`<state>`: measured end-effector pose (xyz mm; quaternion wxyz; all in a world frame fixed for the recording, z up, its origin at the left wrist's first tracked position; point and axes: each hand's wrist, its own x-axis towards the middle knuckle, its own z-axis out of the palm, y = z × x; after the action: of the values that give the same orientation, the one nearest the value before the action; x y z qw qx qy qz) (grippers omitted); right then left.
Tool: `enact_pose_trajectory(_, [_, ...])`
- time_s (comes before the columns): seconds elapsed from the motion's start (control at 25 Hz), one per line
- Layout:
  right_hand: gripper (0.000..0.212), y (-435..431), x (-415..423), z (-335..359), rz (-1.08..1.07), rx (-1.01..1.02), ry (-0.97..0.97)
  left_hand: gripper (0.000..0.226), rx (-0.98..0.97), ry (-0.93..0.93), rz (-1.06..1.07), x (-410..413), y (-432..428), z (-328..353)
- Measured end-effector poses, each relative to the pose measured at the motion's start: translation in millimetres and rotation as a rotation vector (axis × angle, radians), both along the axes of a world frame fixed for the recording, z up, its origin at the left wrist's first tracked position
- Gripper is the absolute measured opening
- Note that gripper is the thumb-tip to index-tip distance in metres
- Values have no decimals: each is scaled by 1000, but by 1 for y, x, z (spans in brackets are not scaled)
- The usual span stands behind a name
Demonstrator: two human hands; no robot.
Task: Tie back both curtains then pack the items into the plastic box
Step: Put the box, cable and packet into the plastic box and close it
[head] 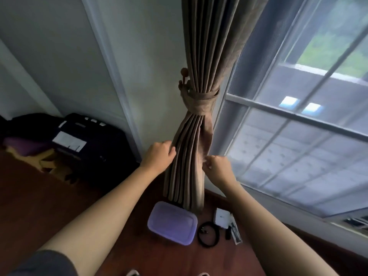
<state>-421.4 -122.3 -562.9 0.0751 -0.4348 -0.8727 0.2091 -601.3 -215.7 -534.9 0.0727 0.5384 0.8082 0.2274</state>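
A brown pleated curtain [201, 56] hangs beside the window, gathered by a matching tieback [201, 102] looped to a wall hook [184, 76]. Below the tieback, my left hand [159, 156] grips the curtain's left folds and my right hand [217, 168] pinches its right edge. On the wooden floor under the curtain lies a plastic box with a purple lid [172, 223]. To its right are a coiled black cable [208, 234], a small white box [221, 217] and a narrow packet with a small dark item [234, 232].
A black suitcase [83, 144] with a white label lies against the wall at the left, over some patterned fabric. A large screened window [298, 116] fills the right side. My feet show at the bottom edge.
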Motion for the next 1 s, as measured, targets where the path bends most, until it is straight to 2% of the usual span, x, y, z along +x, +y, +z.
enact_pose_trajectory(0.28, [24,-72,44,-53,-129,-115,-33,34,-194,-67,-33,21,-62,-58])
enact_pose_trajectory(0.4, [23,-108,59,-101,-142,-183,-100,37,-329,-83,-79,32,-91,-105])
enact_pose_trajectory(0.56, [28,-147,75,-180,-221,-279,-113,45,-505,-126,-8,45,-125,-185])
enact_pose_trajectory(0.72, [37,-151,80,-298,-354,-362,-98,50,-586,-130,70,42,-132,-303])
enact_pose_trajectory(1.0, [66,-132,70,-520,-365,-329,-137,45,-565,-81,178,20,-117,-532])
